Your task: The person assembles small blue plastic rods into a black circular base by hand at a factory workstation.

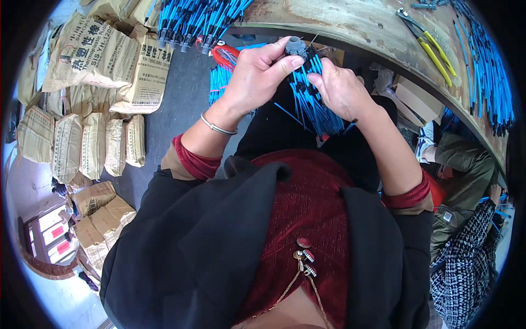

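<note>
My left hand (256, 77) is closed round a grey ribbed plastic fitting (296, 48), with the thumb pressed on its side near the table's front edge. Just beside it my right hand (345, 90) is closed, thumb and fingers pinching at the blue rods below the fitting. A bunch of thin blue rods (316, 112) with dark upper ends hangs under both hands, over my lap. Whether the rods are joined to the fitting is hidden by my fingers. A thin dark wire or pin (314, 39) sticks up beside the fitting.
The wooden table (329, 19) curves across the top, carrying yellow-handled pliers (433, 52) and blue rod bunches (487, 77) (197, 22). Left stand stacked paper sacks (93, 137) and cardboard boxes (104, 216). A co-worker's patterned sleeve (466, 263) shows lower right.
</note>
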`<state>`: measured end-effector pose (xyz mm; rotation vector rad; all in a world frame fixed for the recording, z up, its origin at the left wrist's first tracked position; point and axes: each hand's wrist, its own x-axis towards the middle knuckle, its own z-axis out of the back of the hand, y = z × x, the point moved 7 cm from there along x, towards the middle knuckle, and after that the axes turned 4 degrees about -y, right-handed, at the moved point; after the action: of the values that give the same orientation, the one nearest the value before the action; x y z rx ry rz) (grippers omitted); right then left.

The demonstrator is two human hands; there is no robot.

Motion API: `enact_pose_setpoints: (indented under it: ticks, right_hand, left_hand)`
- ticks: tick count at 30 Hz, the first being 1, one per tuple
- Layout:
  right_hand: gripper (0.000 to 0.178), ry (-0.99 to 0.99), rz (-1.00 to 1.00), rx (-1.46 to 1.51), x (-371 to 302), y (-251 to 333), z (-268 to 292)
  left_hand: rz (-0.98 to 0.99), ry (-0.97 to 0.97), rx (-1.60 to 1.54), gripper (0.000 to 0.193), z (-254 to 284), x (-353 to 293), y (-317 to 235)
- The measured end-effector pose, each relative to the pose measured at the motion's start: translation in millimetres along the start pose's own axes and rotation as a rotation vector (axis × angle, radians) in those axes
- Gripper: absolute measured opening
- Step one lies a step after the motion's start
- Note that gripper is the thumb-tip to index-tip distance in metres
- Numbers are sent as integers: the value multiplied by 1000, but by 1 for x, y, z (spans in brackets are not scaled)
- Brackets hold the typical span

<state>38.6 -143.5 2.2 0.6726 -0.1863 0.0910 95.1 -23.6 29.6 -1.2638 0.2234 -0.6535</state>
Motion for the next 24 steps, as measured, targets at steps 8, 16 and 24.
enact_pose_setpoints:
  ticks: [8,16,24]
  right_hand:
    - [29,-96,55,-77,-7,7,1]
    - [28,-134,79,-98,-16,14,12]
    - [27,-132,112,298,-23,-2,14]
  left_hand:
    - [65,-301,-109,23,-15,-11,-8]
    - [28,-273,-125,19,-20,-12,-20]
    - [5,-112,-371,22,-22,-7,-20]
